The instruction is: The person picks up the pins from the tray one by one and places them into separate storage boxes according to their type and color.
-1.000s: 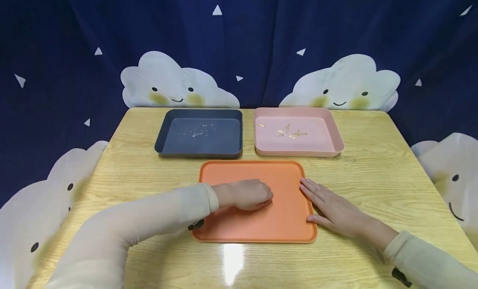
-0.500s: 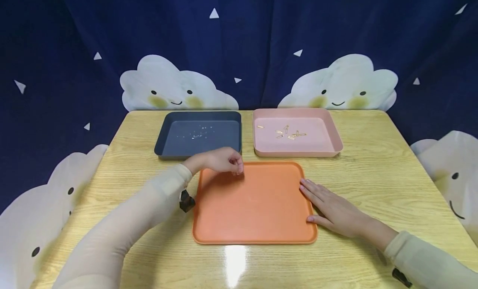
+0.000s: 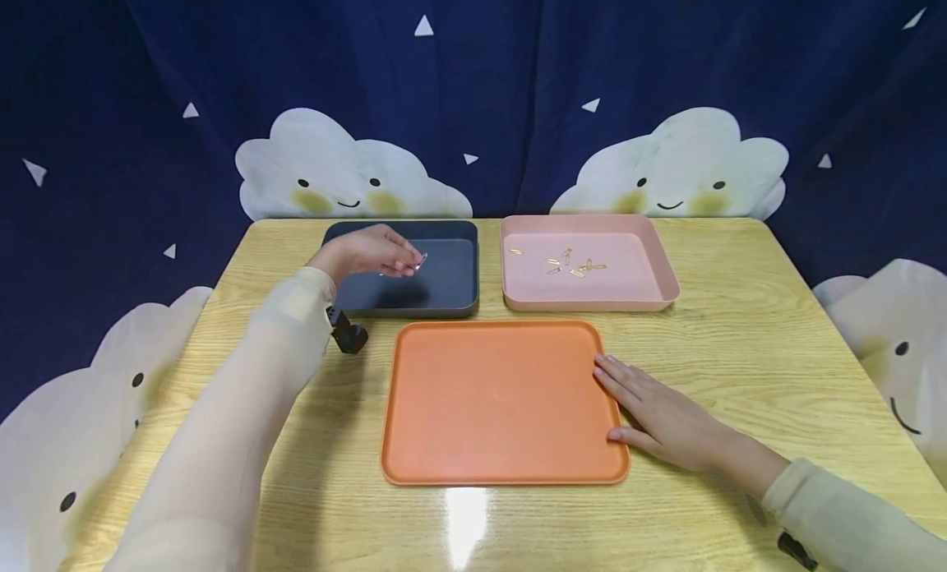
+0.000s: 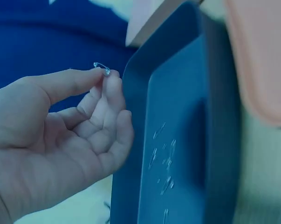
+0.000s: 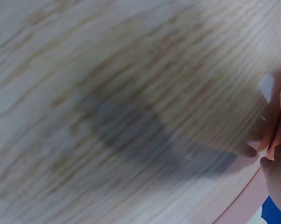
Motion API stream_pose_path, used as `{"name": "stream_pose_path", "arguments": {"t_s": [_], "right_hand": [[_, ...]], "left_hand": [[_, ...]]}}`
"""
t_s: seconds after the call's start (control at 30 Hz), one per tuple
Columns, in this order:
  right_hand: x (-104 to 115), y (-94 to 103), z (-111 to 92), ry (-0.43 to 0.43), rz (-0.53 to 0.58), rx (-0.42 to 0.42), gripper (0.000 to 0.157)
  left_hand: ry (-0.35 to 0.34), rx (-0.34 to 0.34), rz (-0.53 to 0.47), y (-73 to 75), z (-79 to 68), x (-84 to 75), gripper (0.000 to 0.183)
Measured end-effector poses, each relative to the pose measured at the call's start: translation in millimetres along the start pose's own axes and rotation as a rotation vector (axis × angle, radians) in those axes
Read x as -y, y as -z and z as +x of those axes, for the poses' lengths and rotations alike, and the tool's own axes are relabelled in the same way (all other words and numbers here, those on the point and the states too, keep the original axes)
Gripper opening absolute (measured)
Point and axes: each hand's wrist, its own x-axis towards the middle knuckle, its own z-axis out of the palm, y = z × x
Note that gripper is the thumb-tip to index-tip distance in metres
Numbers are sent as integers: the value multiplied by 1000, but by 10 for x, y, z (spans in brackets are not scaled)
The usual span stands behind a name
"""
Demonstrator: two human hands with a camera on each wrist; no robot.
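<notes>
Over the dark blue tray (image 3: 444, 288), my left hand (image 3: 376, 251) pinches a small silver safety pin (image 4: 102, 68) between thumb and index fingertip. The other fingers curl loosely below it in the left wrist view. Several silver safety pins (image 4: 168, 185) lie on the floor of that tray; from the head view my hand hides most of them. My right hand (image 3: 669, 416) rests flat at the right edge of the orange tray (image 3: 503, 399), fingertips and thumb on its rim. Nothing is seen lying on the orange tray.
A pink tray (image 3: 629, 280) stands right of the dark blue one, with several gold pins (image 3: 575, 265) scattered inside. All three trays sit on a wooden table (image 3: 740, 325). A dark blue curtain (image 3: 510, 79) with cloud prints hangs behind.
My left hand has lifted from the orange tray and moved back and left to above the dark blue tray, carrying the safety pin. My right hand has stayed put.
</notes>
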Motion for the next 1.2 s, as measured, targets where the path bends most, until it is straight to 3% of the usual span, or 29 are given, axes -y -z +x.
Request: {"name": "stream_pose_path", "arguments": {"t_s": [0.1,0.27,0.43,0.6,0.73,0.83,0.87,0.93,1.0,1.07,1.1,1.17,1.2], "right_hand": [[-2,-11,-6,-2,1,-1,80],[9,-43,-10,-3,-2,-6,80],[20,-72,-20,3,5,1,81],[-4,-70,-19,-6,18,18,80],[-32,-66,-3,-9,17,22,80],[-36,-67,17,1,13,31,80],[-35,-69,20,4,15,31,80],[-34,-71,23,5,14,38,80],[-33,-68,24,-1,15,50,80],[-38,-65,21,-9,17,55,81],[-40,-63,19,-12,18,59,81],[-42,-61,10,-18,19,62,81],[-43,-62,2,-19,16,61,81]], "left_hand": [[37,-26,-79,167,47,29,15],[106,-33,-149,333,83,81,20],[202,-76,-95,406,104,149,13],[269,-83,-87,461,191,234,17],[310,-149,-24,462,281,297,21],[362,-179,49,553,442,459,37],[374,-132,43,660,588,596,36],[408,-100,61,796,823,801,34],[427,-108,92,824,909,857,29],[446,-143,123,763,869,789,20],[449,-214,160,646,738,655,19],[441,-279,190,493,529,448,16],[433,-320,203,447,495,412,16]]}}
